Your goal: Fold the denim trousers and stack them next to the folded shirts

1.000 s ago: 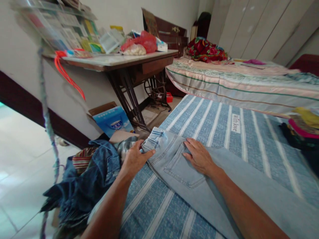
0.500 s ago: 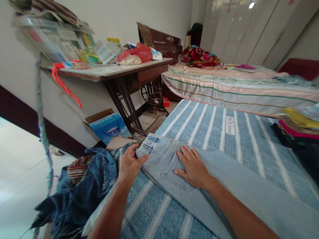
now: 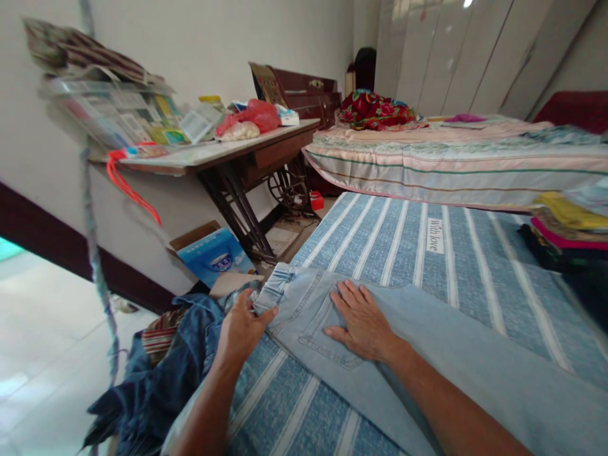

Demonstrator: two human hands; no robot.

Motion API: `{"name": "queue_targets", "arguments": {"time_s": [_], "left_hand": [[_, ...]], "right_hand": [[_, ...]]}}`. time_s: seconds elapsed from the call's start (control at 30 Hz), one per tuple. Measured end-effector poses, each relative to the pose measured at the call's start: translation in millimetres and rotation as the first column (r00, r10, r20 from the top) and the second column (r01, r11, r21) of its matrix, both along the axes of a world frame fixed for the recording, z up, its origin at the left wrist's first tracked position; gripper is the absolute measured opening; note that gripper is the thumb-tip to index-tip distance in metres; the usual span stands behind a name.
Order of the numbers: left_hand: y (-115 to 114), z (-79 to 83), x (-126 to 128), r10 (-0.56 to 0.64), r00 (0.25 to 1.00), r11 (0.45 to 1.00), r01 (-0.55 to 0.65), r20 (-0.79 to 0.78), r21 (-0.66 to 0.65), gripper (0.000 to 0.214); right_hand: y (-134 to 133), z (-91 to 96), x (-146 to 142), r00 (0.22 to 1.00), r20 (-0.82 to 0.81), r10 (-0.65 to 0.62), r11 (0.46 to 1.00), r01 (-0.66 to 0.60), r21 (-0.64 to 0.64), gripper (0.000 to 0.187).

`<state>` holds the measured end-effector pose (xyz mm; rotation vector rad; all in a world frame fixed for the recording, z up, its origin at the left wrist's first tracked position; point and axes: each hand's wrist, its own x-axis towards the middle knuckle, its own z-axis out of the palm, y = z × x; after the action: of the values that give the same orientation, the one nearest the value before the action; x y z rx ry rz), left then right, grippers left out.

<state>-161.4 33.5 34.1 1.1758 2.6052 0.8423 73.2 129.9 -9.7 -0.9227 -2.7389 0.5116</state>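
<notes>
A pair of light blue jeans point(image 3: 427, 354) lies flat on a blue striped mattress point(image 3: 403, 240), waistband toward the left edge. My left hand point(image 3: 242, 329) pinches the waistband corner, thumb on top and fingers curled under the fabric. Fingers spread, my right hand point(image 3: 358, 320) rests flat on the back pocket. Both forearms reach in from the bottom of the view.
Dark blue denim clothes point(image 3: 166, 373) are heaped off the mattress's left edge. A treadle sewing table point(image 3: 228, 155) loaded with clutter stands at the left, a blue box point(image 3: 213, 256) below it. Folded clothes point(image 3: 565, 234) are stacked at the right, a bed point(image 3: 451, 158) behind.
My right hand has flattened and slid a little down and left over the pocket. The left hand has kept its hold on the waistband. The view has shifted slightly.
</notes>
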Motion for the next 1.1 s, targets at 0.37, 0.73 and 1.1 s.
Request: {"name": "queue_targets", "arguments": {"time_s": [0.37, 0.73, 1.1], "left_hand": [[61, -17.2, 77, -0.697, 0.530, 0.689, 0.682, -0.483, -0.246, 0.041], [58, -54.9, 62, -0.718, 0.495, 0.671, 0.680, -0.490, -0.295, 0.045], [60, -54.7, 64, -0.705, 0.506, 0.681, 0.677, -0.497, -0.278, 0.045]], "right_hand": [[-1, 2.3, 0, 1.000, -0.009, 0.009, 1.000, -0.009, -0.010, 0.074], [0, -7.4, -1, 1.000, -0.023, 0.010, 1.000, -0.010, 0.014, 0.074], [1, -7.5, -2, 1.000, -0.013, 0.019, 0.999, -0.019, 0.029, 0.075]]}}
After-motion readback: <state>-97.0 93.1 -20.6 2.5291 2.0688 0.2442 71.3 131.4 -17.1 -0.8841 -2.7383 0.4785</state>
